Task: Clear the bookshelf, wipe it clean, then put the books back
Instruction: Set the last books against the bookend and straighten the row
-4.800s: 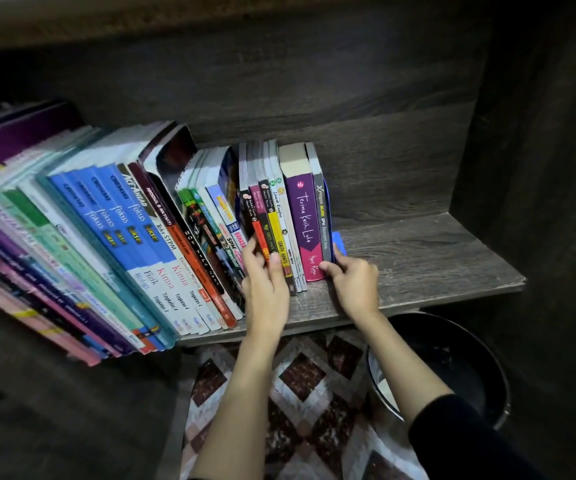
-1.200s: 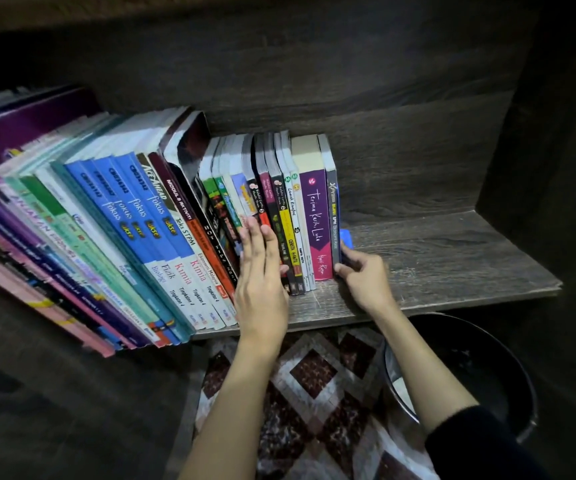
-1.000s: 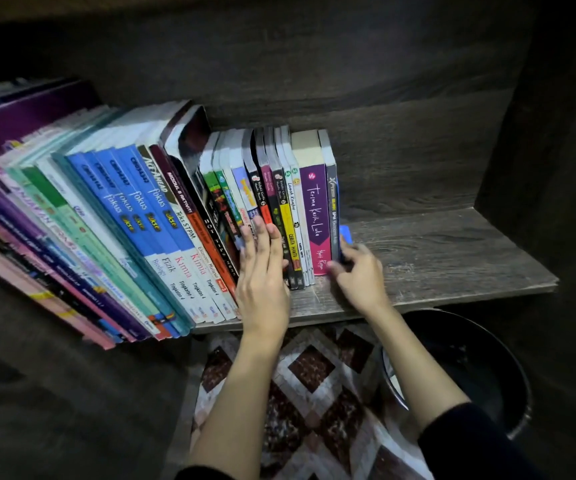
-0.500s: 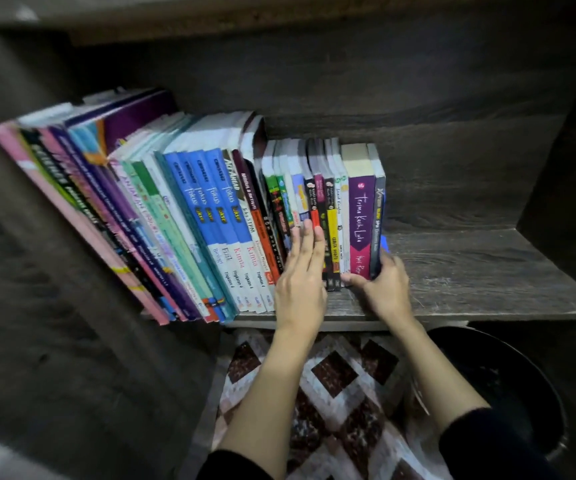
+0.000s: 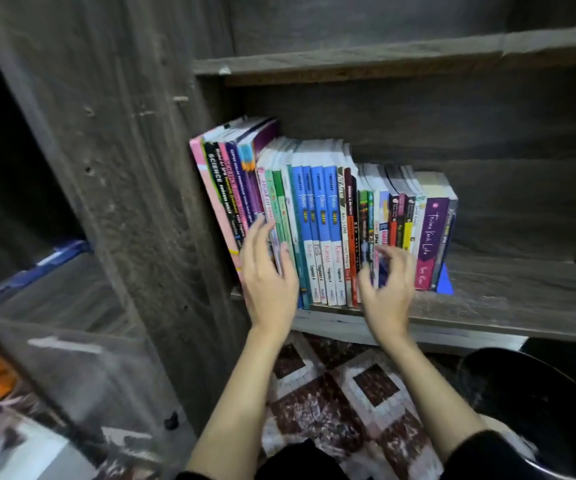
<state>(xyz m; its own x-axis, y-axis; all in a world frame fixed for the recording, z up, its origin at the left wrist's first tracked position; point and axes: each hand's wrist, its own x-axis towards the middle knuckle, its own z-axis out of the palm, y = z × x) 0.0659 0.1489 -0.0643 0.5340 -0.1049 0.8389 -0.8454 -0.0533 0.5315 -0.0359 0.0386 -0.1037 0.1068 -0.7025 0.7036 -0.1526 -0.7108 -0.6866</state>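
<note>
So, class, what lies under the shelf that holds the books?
A patterned floor and a black bucket show below the shelf; it hides whatever lies farther back.

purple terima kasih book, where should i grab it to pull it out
Probably from the front: pinch the purple book by its spine near the top. It stands upright, spine outward, wedged between a white book and a thin grey book, so its covers are hidden.

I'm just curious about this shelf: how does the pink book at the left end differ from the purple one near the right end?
The pink book leans, top tilted left; the purple book stands upright. The pink book is taller with a thinner spine; the purple book is shorter and thicker. Both stand spine-out on the same shelf.
</note>
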